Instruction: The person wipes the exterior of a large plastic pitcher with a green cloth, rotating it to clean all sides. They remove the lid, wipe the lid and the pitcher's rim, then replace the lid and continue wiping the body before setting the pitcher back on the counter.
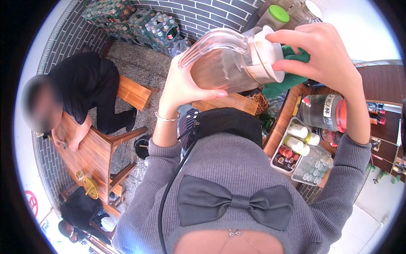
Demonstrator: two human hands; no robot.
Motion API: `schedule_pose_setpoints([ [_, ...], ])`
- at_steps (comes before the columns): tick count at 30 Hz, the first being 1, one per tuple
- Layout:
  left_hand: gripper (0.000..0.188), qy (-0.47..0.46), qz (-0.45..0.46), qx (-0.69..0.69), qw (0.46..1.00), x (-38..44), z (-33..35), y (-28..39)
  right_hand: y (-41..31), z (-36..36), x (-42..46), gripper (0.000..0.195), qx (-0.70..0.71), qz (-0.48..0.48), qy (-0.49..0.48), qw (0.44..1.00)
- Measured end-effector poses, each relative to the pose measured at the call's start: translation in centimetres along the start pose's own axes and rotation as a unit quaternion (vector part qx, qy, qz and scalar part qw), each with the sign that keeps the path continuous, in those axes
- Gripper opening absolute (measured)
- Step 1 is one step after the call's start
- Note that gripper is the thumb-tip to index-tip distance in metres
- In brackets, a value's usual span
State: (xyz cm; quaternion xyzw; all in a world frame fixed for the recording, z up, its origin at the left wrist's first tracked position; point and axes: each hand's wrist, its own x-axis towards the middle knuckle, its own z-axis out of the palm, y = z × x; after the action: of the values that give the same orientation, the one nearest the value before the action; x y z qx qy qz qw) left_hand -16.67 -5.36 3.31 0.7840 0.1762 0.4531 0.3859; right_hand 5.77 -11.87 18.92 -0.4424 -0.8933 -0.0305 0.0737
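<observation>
A clear pitcher (219, 70) with a see-through handle lies tilted on its side in the air before me, its lid end to the right. My left hand (180, 84) holds it around the base, thumb along the lower side. The pitcher wall looks cloudy brownish; whether there is liquid inside I cannot tell. With thumb and index finger my right hand (317, 54) grips the white lid (269, 55), which sits in the pitcher's mouth. A green cloth (282, 82) hangs below the right hand, partly tucked behind its fingers.
On the wooden counter (276, 133) at right are a large jar (320, 109) with a red lid and a white tray (276, 165) of cups and bottles. A person (85, 92) leans over a wooden table (85, 149) at left; another sits lower left. Bottle packs (142, 25) line the wall.
</observation>
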Motion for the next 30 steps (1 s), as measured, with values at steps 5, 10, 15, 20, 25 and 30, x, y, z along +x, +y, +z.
schedule_pose_setpoints([
  [5,0.073,-0.037,-0.004,0.021,0.999,0.5,-0.2,1.5,0.2,0.9,-0.6,0.029,-0.052,-0.061,-0.022,0.997],
  [10,0.073,-0.014,-0.001,-0.009,1.0,-0.3,0.7,1.6,0.1,0.6,-0.6,0.041,-0.05,-0.087,-0.017,0.995],
  [15,0.074,0.0,-0.003,-0.028,1.0,0.0,1.3,1.8,0.3,0.7,-0.5,0.041,-0.013,-0.069,-0.027,0.997],
  [20,0.077,-0.019,0.003,-0.05,0.999,0.0,1.8,1.3,0.5,1.0,-0.1,0.04,0.038,-0.099,-0.03,0.994],
  [25,0.078,-0.041,-0.003,-0.06,0.997,-0.4,2.1,0.0,1.0,0.5,-0.2,0.036,0.03,-0.079,-0.076,0.994],
  [30,0.099,-0.008,-0.109,-0.176,0.978,-1.6,2.1,-2.1,1.6,-1.7,-1.1,0.034,0.058,0.054,-0.046,0.996],
])
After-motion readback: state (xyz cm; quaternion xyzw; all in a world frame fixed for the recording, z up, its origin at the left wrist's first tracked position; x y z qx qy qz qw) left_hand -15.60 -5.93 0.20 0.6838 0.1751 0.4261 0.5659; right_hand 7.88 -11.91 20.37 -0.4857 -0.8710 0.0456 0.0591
